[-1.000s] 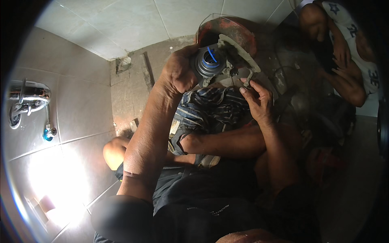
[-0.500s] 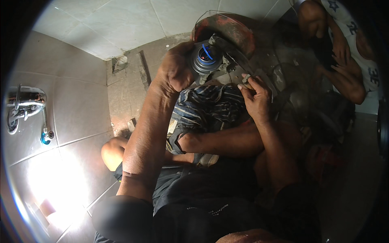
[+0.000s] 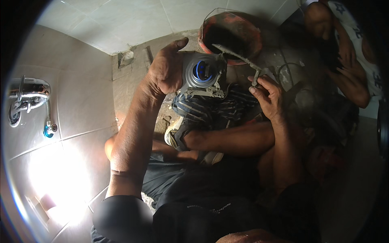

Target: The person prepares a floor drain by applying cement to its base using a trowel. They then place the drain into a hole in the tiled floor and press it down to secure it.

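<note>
Above the lap, left hand (image 3: 165, 69) fingers wrapped round grey pipe fitting (image 3: 201, 73), mortar crusted on its edges; right hand (image 3: 267, 94) fingers pinching trowel (image 3: 237, 57) over red bucket (image 3: 231, 37); cleaning looks partway done, residue remains.

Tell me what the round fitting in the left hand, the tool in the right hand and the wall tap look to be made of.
Round fitting: probably grey plastic, matte, with a blue inner ring and crusted pale mortar on its edge.
Tool: likely metal, thin blade, dull and mortar-caked.
Wall tap: chromed metal, judging by its mirror-bright reflections.
</note>
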Tool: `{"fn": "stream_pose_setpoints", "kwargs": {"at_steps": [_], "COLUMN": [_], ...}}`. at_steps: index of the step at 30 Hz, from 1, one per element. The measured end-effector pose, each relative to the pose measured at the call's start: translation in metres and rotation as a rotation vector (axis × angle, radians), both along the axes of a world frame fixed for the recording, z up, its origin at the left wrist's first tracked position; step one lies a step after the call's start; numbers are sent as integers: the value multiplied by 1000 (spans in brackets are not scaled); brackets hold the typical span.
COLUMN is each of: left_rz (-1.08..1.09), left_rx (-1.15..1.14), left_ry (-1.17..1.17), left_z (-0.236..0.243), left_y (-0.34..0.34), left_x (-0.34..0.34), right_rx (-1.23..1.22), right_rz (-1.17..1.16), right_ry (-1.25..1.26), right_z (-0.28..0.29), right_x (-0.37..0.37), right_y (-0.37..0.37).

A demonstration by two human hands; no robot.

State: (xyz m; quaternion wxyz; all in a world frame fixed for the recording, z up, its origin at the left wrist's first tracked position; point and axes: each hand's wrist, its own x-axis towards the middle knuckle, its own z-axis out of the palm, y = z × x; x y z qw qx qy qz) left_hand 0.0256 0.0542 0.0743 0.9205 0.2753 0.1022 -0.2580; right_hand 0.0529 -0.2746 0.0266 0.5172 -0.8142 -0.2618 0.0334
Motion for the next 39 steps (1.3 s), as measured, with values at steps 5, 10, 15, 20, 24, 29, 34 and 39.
{"fn": "stream_pose_setpoints", "kwargs": {"at_steps": [5,10,15,20,24,29,34,39], "left_rz": [-103,-131,104,248,352,596,486,442], "left_rx": [39,-189,-344,-535,-506,-470,-316,-271], "left_ry": [-18,-52,-34,8,50,251,142,30], "left_z": [-15,-18,-37,-61,-78,-88,-75,-79], "left_y": [16,20,23,25,23,37,29,29], "left_x": [-1,-15,-54,-98,-128,-151,-148,-139], "right_rx": [-227,-370,-610,-995,-1174,-1319,-1465,-1422], "right_rz": [47,-80,-332,-50,42,201,358,356], "right_ry": [-179,-272,-235,-293,-361,-452,-388,30], "right_z": [-1,14,23,66,19,1,32,62], "right_x": [10,7,45,113,153,149,149,158], "right_y": [-8,-6,-2,61,99,140,157,152]}}
